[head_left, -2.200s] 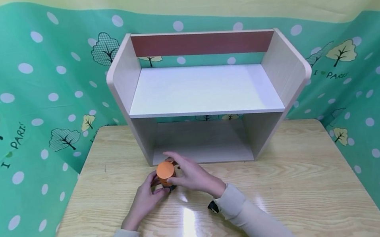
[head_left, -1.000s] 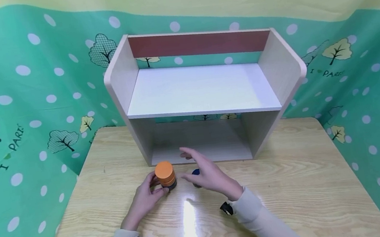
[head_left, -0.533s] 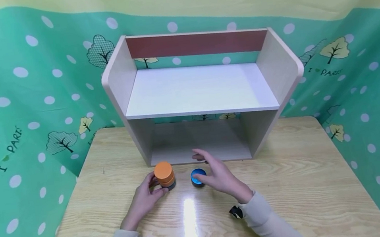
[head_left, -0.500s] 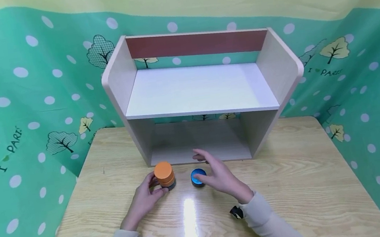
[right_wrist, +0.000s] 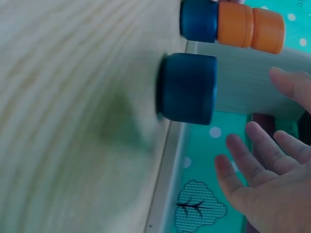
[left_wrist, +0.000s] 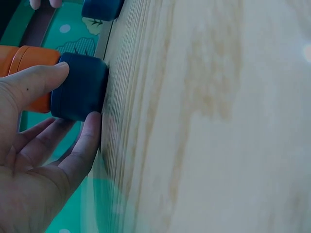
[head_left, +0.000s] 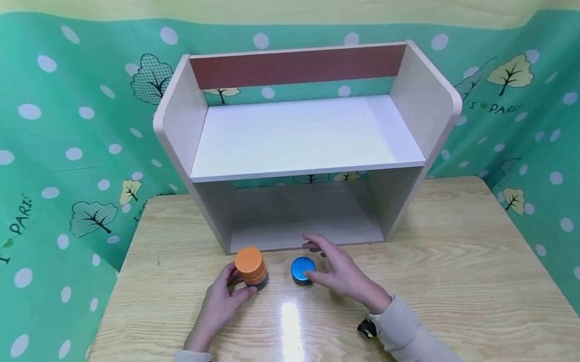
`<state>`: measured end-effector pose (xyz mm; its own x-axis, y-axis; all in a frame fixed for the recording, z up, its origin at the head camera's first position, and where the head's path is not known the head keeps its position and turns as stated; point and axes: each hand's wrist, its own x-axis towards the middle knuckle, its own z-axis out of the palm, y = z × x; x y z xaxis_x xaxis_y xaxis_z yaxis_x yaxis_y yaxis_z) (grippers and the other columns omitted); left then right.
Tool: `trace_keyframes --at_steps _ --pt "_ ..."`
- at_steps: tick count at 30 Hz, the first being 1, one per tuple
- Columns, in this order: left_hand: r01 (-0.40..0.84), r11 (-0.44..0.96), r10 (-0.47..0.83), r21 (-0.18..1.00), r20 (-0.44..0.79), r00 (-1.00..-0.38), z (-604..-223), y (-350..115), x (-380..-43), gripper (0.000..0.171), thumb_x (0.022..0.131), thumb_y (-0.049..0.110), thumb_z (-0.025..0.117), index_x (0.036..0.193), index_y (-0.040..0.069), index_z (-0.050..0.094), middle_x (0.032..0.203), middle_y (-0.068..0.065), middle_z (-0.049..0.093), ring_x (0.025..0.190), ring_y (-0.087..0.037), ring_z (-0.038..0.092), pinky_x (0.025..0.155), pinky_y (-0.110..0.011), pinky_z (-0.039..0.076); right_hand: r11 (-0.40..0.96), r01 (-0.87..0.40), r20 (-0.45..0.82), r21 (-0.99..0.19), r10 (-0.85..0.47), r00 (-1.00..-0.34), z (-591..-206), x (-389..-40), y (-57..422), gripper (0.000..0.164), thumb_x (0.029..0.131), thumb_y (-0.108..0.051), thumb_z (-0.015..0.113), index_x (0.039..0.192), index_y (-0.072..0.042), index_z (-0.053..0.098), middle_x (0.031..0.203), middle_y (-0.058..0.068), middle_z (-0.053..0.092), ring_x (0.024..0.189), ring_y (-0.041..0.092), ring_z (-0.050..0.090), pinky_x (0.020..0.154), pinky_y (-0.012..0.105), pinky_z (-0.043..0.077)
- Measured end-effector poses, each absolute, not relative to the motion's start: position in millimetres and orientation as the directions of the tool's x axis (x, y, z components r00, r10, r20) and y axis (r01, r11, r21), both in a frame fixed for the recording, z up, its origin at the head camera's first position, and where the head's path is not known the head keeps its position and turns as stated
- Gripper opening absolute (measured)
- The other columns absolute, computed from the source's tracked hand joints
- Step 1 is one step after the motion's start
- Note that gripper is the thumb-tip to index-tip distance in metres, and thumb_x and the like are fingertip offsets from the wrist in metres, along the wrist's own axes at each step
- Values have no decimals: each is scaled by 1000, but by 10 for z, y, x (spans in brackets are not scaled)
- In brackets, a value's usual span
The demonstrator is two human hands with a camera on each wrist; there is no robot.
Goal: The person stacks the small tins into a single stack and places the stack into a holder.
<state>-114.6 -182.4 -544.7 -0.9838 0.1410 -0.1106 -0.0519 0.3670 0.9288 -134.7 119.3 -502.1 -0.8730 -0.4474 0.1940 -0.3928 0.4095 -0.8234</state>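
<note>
An orange cylinder (head_left: 249, 263) with a groove round it stands upright on a dark blue round base (left_wrist: 80, 87), forming a small stack on the table. My left hand (head_left: 220, 301) holds that base from the left, thumb on one side and fingers on the other. Just right of the stack, a separate short cylinder (head_left: 302, 270) with a shiny blue top and dark sides rests on the table. My right hand (head_left: 342, 273) hovers beside it, thumb and fingers spread. In the right wrist view, a gap shows between the fingers (right_wrist: 252, 160) and the short cylinder.
A pale two-level shelf unit (head_left: 303, 136) stands directly behind the two cylinders. The wooden table (head_left: 462, 280) reaches out on both sides of it. A green dotted curtain (head_left: 30, 252) hangs round the table's back and sides.
My right hand has let go of the orange cylinder and moved right to the short blue-topped cylinder, uncovering it. My left hand stays on the stack.
</note>
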Motion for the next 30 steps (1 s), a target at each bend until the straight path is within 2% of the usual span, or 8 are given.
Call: trace_keyframes --at_steps 2,9,21,30 --pt "-50 367 144 929 -110 -983 -5448 -1826 -1146 70 88 11 78 148 6 41 142 -16 52 129 -31 52 98 -34 53 407 -386 190 -828 -445 -875 -5051 -1344 1194 73 90 -8 76 151 -4 36 140 17 55 129 31 50 105 56 44" --pt "-44 379 136 924 -103 -985 -5462 -1826 -1148 71 88 12 78 148 6 42 142 -17 52 129 -32 51 100 -39 52 442 -343 141 -829 -428 -893 -5142 -1337 1197 74 90 -9 76 152 -10 35 141 13 55 129 27 50 106 50 45" --pt "-48 376 136 925 -106 -985 -5476 -1822 -1145 70 88 11 78 148 6 42 142 -16 52 129 -32 52 99 -37 52 480 -322 80 -816 -457 -886 -5225 -1340 1194 77 88 -10 78 153 -9 35 145 16 50 131 30 48 109 48 43" --pt "-40 374 140 927 -99 -985 -5465 -1831 -1137 70 88 10 77 148 4 41 142 -17 52 129 -32 52 101 -41 50 491 -307 40 -815 -482 -875 -5252 -1346 1172 78 88 -4 77 153 -11 34 147 16 48 133 30 47 110 47 41"
